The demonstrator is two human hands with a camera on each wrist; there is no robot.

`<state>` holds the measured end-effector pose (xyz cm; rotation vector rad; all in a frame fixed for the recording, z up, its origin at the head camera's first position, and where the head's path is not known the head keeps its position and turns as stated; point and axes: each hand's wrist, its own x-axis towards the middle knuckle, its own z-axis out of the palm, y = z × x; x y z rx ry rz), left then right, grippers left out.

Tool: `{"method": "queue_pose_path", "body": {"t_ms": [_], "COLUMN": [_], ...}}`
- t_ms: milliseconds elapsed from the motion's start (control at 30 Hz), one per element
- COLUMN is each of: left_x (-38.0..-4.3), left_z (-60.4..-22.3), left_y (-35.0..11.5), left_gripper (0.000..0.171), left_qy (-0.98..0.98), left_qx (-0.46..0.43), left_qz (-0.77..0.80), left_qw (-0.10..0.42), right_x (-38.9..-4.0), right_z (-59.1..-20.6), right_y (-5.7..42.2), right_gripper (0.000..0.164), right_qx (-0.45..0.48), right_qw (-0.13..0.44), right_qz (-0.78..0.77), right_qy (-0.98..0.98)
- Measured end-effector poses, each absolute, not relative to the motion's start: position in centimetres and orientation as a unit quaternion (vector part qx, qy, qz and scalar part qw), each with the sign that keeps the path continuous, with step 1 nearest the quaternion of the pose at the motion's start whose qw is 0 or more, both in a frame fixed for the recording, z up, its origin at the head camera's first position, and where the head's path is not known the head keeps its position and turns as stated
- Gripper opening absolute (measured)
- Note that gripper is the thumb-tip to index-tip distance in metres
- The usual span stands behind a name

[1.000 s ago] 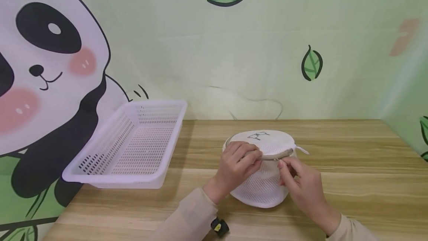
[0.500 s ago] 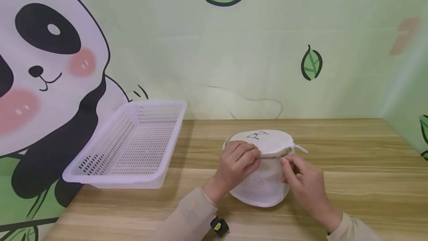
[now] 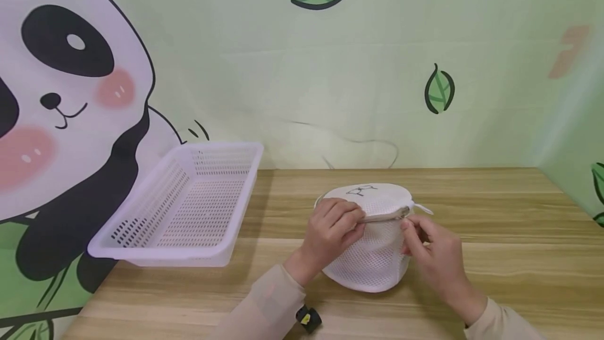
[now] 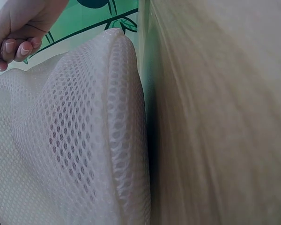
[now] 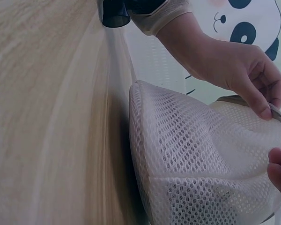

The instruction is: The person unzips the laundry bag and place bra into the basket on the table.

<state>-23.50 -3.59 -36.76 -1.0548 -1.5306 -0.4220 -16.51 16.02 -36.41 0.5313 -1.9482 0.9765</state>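
A round white mesh laundry bag (image 3: 373, 256) stands upright on the table, with a small glasses-like drawing on its lid. A zipper (image 3: 384, 216) with greyish tape runs along the lid's front edge. My left hand (image 3: 332, 230) pinches that edge at the front left, thumb below and fingers over the top; the right wrist view shows this left hand (image 5: 239, 70) from the side. At the front right, my right hand (image 3: 436, 256) pinches the zipper pull, which its fingertips mostly hide. In the left wrist view the right hand (image 4: 23, 28) has its fingers curled.
A white perforated plastic basket (image 3: 198, 214) stands on the left of the wooden table (image 3: 500, 224), with nothing seen in it. Behind hangs a green backdrop (image 3: 245, 83) with a panda and leaves. A white loop (image 3: 423, 209) sticks out from the bag's right side.
My right hand has moved right along the lid's front edge with the zipper pull, now near the bag's right side. The left hand keeps its grip, shifting only slightly.
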Motion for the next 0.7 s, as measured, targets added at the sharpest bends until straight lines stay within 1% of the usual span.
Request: {"method": "queue_pose_path", "body": {"t_ms": [200,433,700], "left_x": [-23.51,-23.39,-23.4], "left_z": [-36.64,-36.51,-36.43], "left_y": [-3.62,-3.68,-3.56], "left_gripper": [0.011,0.007,0.01], "left_qy": [-0.651,-0.654,-0.654], "left_qx": [-0.452,-0.451,-0.448], "left_qz": [-0.18,-0.18,-0.174], "left_qw": [0.582,0.58,0.584], "right_x": [-16.62,-16.79,-16.99], "right_z": [-36.47,-36.35,-36.27], "right_y": [16.28,16.47,16.73], "right_gripper": [0.013,0.013,0.014], "right_qx": [0.208,0.199,0.19], "right_qw": [0.436,0.436,0.426], "right_qz": [0.393,0.389,0.391], "right_qy": [-0.783,-0.787,-0.793]}}
